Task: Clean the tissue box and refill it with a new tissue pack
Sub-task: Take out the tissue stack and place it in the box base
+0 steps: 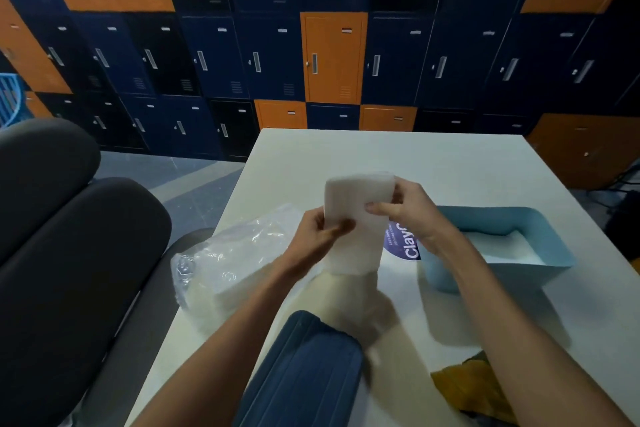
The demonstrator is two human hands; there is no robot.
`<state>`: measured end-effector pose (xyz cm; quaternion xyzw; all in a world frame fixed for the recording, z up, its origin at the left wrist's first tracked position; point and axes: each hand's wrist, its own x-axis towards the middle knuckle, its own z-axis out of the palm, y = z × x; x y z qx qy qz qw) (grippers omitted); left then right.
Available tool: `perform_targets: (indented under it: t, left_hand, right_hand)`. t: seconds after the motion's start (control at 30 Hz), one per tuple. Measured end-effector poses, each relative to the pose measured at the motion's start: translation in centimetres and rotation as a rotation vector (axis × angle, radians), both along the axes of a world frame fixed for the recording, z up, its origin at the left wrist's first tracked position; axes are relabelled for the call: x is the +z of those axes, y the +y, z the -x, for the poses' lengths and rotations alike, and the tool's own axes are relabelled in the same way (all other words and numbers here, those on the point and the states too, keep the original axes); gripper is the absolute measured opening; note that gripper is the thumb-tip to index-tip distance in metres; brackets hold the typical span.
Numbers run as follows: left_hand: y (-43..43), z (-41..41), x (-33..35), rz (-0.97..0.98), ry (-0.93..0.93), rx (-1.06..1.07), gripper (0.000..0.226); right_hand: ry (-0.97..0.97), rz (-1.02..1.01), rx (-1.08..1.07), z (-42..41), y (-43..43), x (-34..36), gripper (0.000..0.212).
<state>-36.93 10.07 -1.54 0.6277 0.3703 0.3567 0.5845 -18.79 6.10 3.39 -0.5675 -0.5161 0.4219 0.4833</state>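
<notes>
**Tissue stack: we are holding it above the worktop in both hands.**

We are pinching the tissue stack (353, 218) at its left edge with the left hand (317, 237), fingers and thumb closing on it. We are curling the right hand (412, 215) fingers round its upper right edge. Its long axis is running away from us, with the far end tilting upward. It is hanging between the plastic wrapper (235, 260), which is lying at the left edge of the worktop (381, 156) beside the dark chair (69, 253), and the open tissue box (550, 239), which is sitting crosswise toward the right edge. The dark blue ribbed cover (304, 371) and yellow cloth (464, 388) are crowding the near edge. Bare worktop is stretching from our hands to the far edge.
</notes>
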Motion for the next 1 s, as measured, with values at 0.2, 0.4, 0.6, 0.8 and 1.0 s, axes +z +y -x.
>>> perform_targets:
  t: [0.2,0.4,0.6,0.8,1.0]
  left_hand:
    - [0.6,-1.0,3.2,-0.370,0.276,-0.142,0.009]
    - [1.9,-0.1,3.1,-0.462,0.501,-0.242,0.018]
    - [1.3,0.1,2.5,-0.315,0.316,-0.175,0.016]
    - [-0.7,-0.2,-1.1,-0.131,0.246,-0.192,0.024]
    - [-1.3,0.1,-2.4,-0.048,0.292,-0.279,0.041]
  right_hand:
    - [-0.608,-0.061,0.092,-1.0,-0.7,4.5,0.037]
    - [-0.477,-0.007,-0.224,-3.2,-6.1,2.5,0.013]
    - [-0.315,0.063,-0.327,-3.6,-11.5,-2.9,0.017]
    - [-0.213,0.164,-0.411,-3.7,-13.9,-7.9,0.025]
    - [-0.334,0.327,-0.409,-3.3,-13.7,-10.1,0.050]
